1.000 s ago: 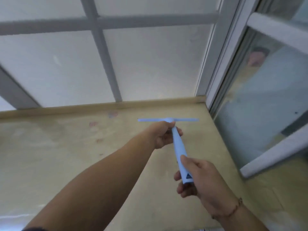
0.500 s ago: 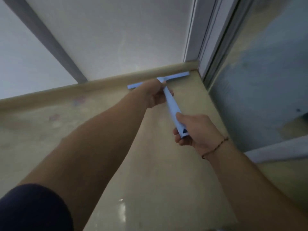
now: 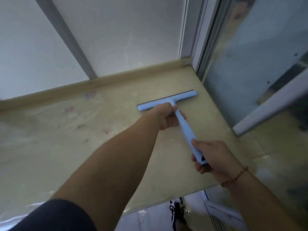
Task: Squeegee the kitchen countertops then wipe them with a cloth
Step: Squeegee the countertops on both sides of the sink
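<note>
squeegee (image 3: 181,120): light blue, blade down on the countertop (image 3: 70,147), far right area; handle slants back toward me
change: half a second ago the blade sat against the far raised edge (image 3: 133,72) by the corner; now it's pulled nearer, bare counter showing between them
my left hand (image 3: 166,116): fingers wrapped round the handle just behind the blade
my right hand (image 3: 215,157): clamped round the near end of the handle, bracelet (image 3: 236,176) on the wrist
counter: reddish marks (image 3: 90,95) far left of the blade

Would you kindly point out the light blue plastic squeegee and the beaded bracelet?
light blue plastic squeegee (image 3: 166,101), head view, on its blade bar.
beaded bracelet (image 3: 238,175), head view, on the strand across the right wrist.
</note>
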